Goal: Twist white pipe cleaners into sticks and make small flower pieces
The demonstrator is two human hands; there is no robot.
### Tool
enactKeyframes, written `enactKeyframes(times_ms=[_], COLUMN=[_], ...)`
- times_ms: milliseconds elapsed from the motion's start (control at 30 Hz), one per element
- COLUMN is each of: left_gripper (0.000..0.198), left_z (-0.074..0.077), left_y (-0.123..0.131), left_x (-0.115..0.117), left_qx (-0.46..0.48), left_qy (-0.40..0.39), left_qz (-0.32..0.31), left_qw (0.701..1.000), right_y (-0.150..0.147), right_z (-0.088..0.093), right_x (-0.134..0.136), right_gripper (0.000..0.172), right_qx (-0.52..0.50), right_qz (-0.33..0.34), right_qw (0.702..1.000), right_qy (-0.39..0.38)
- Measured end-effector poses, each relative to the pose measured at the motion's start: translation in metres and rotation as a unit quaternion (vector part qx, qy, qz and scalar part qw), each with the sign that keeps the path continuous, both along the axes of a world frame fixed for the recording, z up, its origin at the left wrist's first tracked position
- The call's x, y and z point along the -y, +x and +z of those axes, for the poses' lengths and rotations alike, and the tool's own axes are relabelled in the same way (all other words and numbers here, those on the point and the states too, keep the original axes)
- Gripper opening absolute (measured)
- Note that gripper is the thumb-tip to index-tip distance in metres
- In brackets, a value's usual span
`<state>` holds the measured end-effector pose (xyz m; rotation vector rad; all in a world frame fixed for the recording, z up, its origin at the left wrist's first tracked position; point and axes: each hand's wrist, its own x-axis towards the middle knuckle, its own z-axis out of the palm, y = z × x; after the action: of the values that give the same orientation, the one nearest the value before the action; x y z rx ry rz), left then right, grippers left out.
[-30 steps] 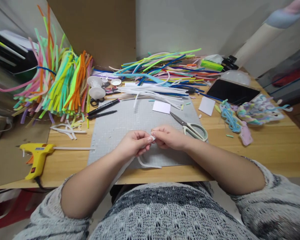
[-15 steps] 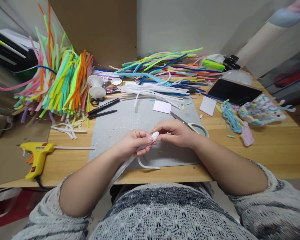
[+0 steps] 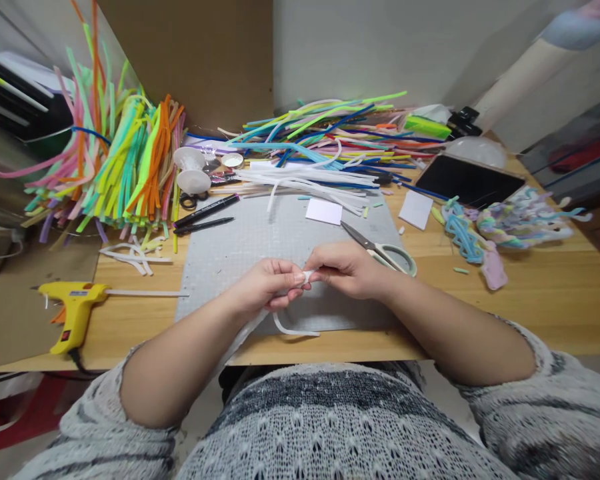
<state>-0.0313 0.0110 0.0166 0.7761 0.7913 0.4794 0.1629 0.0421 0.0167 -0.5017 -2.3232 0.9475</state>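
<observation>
- Stretching across the view, the wooden table (image 3: 480, 313) carries the grey mat (image 3: 220, 257).
- Left hand (image 3: 270, 283): above the mat, thumb and fingers pinch the small white piece (image 3: 307, 275).
- Right hand (image 3: 350, 270): thumb and forefinger pinch the same piece's other end.
- Scissors (image 3: 375, 251): lie just beyond the right hand.
- White strand (image 3: 295, 332): curves below the left hand.
- The small white piece: between both hands' fingertips, mostly hidden.

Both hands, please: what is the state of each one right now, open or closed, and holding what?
Left hand: closed, holding a white piece.
Right hand: closed, pinching the end of the same white piece.
</observation>
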Motion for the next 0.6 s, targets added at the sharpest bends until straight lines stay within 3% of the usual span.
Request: enactKeyframes(times_ms=[133,233,333,467,600], left_gripper=[0.025,0.024,0.023,0.023,0.025], left_z=[0.0022,0.0055,0.0071,0.006,0.005], left_y=[-0.0014,-0.002,-0.0024,-0.0025,-0.0014], left_x=[-0.0005,-0.001,-0.0013,-0.0015,-0.0007], left_qx=[-0.009,-0.017,-0.028,-0.039,-0.055], left_qy=[0.021,0.04,0.054,0.058,0.074], left_qz=[-0.001,0.006,0.013,0.011,0.015], left_qw=[1.0,0.999,0.998,0.997,0.996], right_y=[-0.0016,-0.0011,-0.0001,-0.0005,-0.0021], right_z=[-0.0035,-0.0032,-0.003,-0.004,-0.0027], right_x=[0.0006,-0.0016,-0.0031,-0.0018,-0.0001], right_gripper=[0.015,0.015,0.03,0.019,0.019], right_qx=[-0.015,-0.021,-0.039,-0.053,-0.046], right_qz=[-0.018,-0.017,-0.017,-0.035,-0.059], right_qw=[0.999,0.992,0.975,0.967,0.963], right_qy=[-0.023,-0.126,-0.218,-0.247,-0.258])
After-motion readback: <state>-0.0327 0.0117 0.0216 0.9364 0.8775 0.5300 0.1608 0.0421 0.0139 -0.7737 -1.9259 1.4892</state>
